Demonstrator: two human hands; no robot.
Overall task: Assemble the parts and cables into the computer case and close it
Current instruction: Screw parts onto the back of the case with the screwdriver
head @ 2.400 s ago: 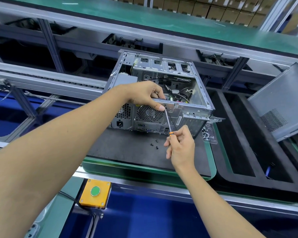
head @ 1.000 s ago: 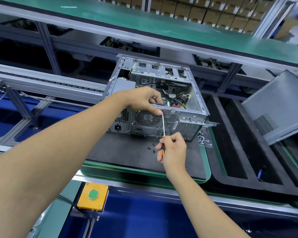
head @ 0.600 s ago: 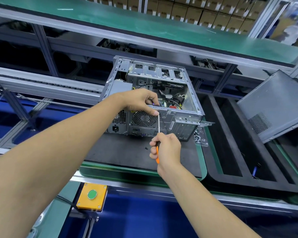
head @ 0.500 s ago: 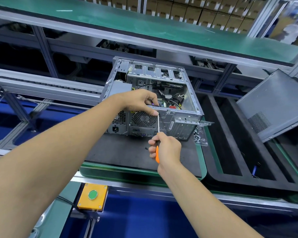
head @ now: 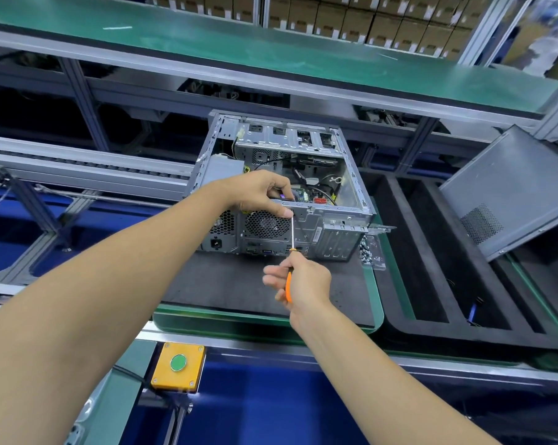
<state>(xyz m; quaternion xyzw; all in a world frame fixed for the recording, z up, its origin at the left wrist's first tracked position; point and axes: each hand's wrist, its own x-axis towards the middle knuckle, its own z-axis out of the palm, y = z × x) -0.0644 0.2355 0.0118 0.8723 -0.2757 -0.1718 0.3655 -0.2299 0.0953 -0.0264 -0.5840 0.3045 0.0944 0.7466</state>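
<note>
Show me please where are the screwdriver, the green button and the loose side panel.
screwdriver (head: 292, 231): head view, on the metal shaft above the right hand.
green button (head: 178, 362): head view, on the middle of its round cap.
side panel (head: 512, 184): head view, on its flat grey face.

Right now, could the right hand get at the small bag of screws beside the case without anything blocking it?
Probably yes. The bag of screws lies uncovered on the mat's edge, right of the computer case, with nothing between it and the right hand. That hand's grip is occupied by the screwdriver, however.
</note>
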